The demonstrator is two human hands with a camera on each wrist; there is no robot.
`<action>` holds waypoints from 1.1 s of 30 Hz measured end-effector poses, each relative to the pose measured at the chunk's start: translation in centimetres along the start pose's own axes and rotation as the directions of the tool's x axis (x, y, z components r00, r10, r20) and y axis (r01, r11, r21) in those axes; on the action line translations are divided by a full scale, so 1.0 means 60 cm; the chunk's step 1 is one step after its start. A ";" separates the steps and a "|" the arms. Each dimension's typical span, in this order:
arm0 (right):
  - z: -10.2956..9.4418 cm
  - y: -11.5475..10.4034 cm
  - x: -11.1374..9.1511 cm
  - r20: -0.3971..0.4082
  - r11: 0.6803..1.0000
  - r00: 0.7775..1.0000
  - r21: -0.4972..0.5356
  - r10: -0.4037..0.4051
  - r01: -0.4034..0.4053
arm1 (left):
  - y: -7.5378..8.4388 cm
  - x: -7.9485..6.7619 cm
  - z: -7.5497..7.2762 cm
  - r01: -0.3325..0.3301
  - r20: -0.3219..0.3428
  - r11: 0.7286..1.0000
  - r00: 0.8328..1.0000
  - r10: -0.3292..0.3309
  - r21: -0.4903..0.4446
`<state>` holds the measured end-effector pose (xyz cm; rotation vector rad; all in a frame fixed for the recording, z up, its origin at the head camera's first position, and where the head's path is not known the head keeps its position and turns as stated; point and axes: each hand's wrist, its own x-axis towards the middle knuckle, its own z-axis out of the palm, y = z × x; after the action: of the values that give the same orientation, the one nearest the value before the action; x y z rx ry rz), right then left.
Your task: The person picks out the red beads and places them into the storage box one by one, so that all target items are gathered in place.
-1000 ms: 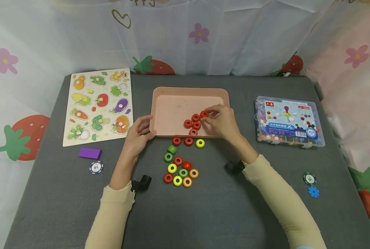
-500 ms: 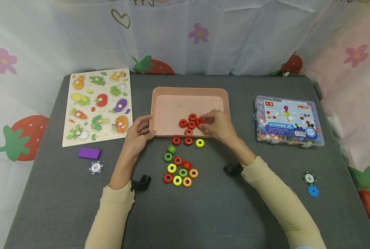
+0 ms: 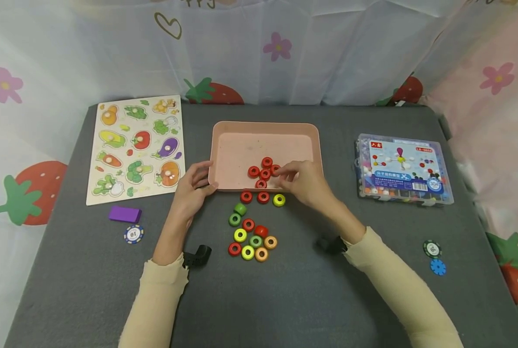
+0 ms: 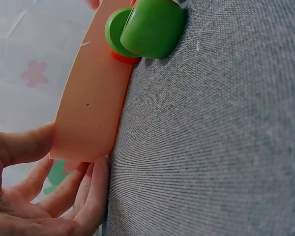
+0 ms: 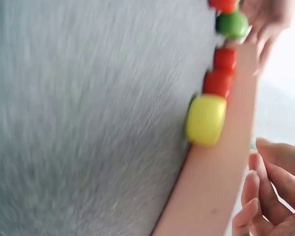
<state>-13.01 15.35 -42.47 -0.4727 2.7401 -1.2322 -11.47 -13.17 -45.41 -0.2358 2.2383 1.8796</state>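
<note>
My left hand grips the near left corner of a pink tray. In the left wrist view the thumb lies on the tray's wall and the fingers bend around its corner. Several red ring-shaped beads sit clustered inside the tray near its front wall. My right hand hovers over the tray's right front part, fingertips beside the rightmost red bead. Nothing shows between its loosely bent fingers in the right wrist view. Just outside the front wall lie two red beads and a yellow bead.
More beads, green, yellow, red and orange, lie in front of the tray. A vegetable puzzle board, purple block and poker chip are left. A molecular-model box and two chips are right.
The right hand carried a red bead left to the others, and the cluster shifted left. Now the fingers are off that bead and the hand sits slightly nearer the front. The left hand stayed put.
</note>
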 end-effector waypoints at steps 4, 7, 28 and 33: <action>0.008 -0.019 -0.021 0.101 0.995 0.990 0.036 -0.096 0.093 | 0.000 0.000 0.000 0.000 -0.002 1.000 1.000 0.000 -0.001; 0.014 -0.031 -0.035 0.197 0.987 0.968 0.067 -0.157 0.147 | 0.001 0.000 0.000 -0.005 -0.005 1.000 1.000 0.005 0.000; 0.051 -0.026 -0.063 0.480 0.991 0.868 0.011 -0.125 0.137 | 0.001 -0.002 0.001 0.014 -0.008 1.000 1.000 -0.014 0.000; 0.035 -0.025 -0.052 0.359 0.988 0.921 0.090 -0.150 0.126 | 0.001 -0.001 0.001 0.008 -0.007 1.000 1.000 -0.008 0.002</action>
<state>-9.24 13.92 -42.88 -0.8108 2.3802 -1.1240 -11.42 -13.11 -45.34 -0.2508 2.2398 1.8753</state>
